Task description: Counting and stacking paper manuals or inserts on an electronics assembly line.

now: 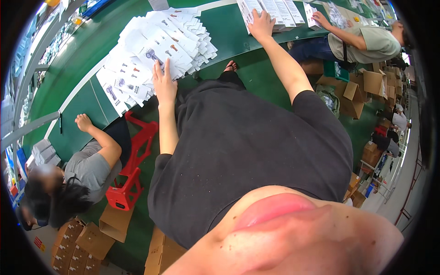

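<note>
My left hand [165, 87] lies on the near edge of a large, spread-out pile of flat white printed cartons [151, 43]. Its fingers are stretched out and apart, touching the top sheets. These bear pictures of small tools in purple and orange. Off to the right, my right hand [262, 26] reaches to a row of white boxes [283, 13] standing side by side on the green table [224, 32]. Its fingers are spread over the nearest boxes at the row's left end, and I see no grip around one.
A co-worker on the right [366, 43] touches another white box [311, 17]. To the left a second person [94, 165] rests a hand on the table, near a red stool [126, 190]. Cardboard boxes [350, 98] stand on the floor behind.
</note>
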`<act>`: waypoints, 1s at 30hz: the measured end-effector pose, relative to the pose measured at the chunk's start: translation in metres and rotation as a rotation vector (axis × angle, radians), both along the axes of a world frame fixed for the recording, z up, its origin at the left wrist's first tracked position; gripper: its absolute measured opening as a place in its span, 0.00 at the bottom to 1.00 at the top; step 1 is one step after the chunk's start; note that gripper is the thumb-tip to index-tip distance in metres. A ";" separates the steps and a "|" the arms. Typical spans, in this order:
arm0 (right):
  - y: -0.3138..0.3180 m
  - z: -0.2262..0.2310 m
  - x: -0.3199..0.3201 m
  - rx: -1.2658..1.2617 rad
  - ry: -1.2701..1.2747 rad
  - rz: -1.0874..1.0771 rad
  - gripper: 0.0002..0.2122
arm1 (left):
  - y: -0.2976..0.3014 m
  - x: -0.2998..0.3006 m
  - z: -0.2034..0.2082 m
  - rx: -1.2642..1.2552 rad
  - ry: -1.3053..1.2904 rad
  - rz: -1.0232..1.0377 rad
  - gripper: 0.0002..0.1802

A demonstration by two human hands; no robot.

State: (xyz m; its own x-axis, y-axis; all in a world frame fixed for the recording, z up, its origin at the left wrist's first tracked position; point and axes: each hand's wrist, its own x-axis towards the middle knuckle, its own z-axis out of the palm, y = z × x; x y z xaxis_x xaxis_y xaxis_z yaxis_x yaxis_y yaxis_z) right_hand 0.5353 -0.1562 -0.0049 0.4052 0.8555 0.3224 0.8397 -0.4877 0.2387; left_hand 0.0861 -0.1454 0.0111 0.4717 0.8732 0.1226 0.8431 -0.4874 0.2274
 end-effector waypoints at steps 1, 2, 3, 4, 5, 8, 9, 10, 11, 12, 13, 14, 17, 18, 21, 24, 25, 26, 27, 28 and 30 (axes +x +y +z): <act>0.002 0.001 0.000 0.003 0.033 0.001 0.29 | -0.001 0.000 -0.005 0.026 -0.031 0.012 0.45; 0.003 0.002 0.000 0.003 0.064 0.001 0.29 | -0.001 -0.001 -0.009 0.050 -0.063 0.022 0.45; 0.003 0.003 -0.001 -0.021 0.099 -0.013 0.30 | -0.002 -0.001 -0.012 0.002 -0.056 0.042 0.44; 0.003 0.004 -0.001 -0.012 0.097 -0.018 0.29 | -0.003 -0.001 -0.012 0.071 -0.102 0.037 0.44; 0.002 0.005 -0.002 -0.021 0.089 -0.044 0.29 | -0.003 -0.002 -0.011 0.033 -0.140 0.031 0.43; -0.001 0.008 -0.004 -0.004 0.096 -0.103 0.27 | -0.005 -0.006 0.004 -0.043 -0.269 0.015 0.41; -0.003 0.009 -0.005 0.017 0.101 -0.097 0.27 | -0.006 -0.007 0.011 -0.077 -0.295 0.012 0.39; -0.005 0.009 -0.004 0.051 0.094 -0.086 0.27 | -0.007 -0.008 0.018 -0.060 -0.354 -0.016 0.37; -0.008 0.010 -0.003 0.057 0.062 -0.080 0.27 | -0.008 -0.009 0.026 -0.051 -0.346 0.025 0.37; -0.010 0.011 -0.001 0.024 0.102 -0.095 0.27 | -0.009 -0.010 0.033 -0.068 -0.393 0.006 0.35; -0.013 0.011 0.002 0.048 0.084 -0.094 0.28 | -0.009 -0.010 0.040 -0.085 -0.438 -0.017 0.33; -0.017 0.012 0.004 0.015 0.095 -0.075 0.28 | -0.011 -0.010 0.046 -0.046 -0.464 0.026 0.31; -0.023 0.018 0.010 -0.003 0.121 -0.049 0.30 | -0.007 -0.006 0.065 0.091 -0.516 0.089 0.26; -0.023 0.022 0.007 -0.029 0.127 -0.070 0.30 | -0.005 -0.004 0.071 0.109 -0.510 0.105 0.24; -0.015 0.041 -0.023 -0.011 0.190 -0.190 0.37 | 0.003 -0.003 0.097 0.296 -0.580 0.069 0.20; -0.004 0.070 -0.088 0.432 0.459 0.451 0.40 | 0.008 0.009 0.127 0.468 -0.647 0.056 0.20; -0.001 0.081 -0.113 0.403 0.578 0.645 0.40 | 0.007 0.014 0.136 0.452 -0.681 0.052 0.19; 0.001 0.094 -0.137 0.390 0.490 0.754 0.40 | 0.006 0.021 0.145 0.481 -0.693 0.023 0.19; 0.002 0.107 -0.157 0.386 0.408 0.829 0.40 | 0.002 0.028 0.153 0.367 -0.793 -0.023 0.20; 0.006 0.122 -0.173 0.453 0.421 0.917 0.42 | -0.001 0.032 0.159 0.242 -0.882 -0.078 0.21; 0.013 0.153 -0.190 0.556 0.511 0.971 0.45 | -0.005 0.039 0.167 0.100 -0.918 -0.202 0.17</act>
State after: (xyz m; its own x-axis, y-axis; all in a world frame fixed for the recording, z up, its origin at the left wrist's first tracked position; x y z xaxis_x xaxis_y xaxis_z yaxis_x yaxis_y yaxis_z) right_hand 0.3451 -0.1429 0.1480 -0.1362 0.6693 0.7304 0.8466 0.4616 -0.2651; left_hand 0.1251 -0.1500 0.1785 0.2949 0.7507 0.5912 0.2530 -0.6580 0.7093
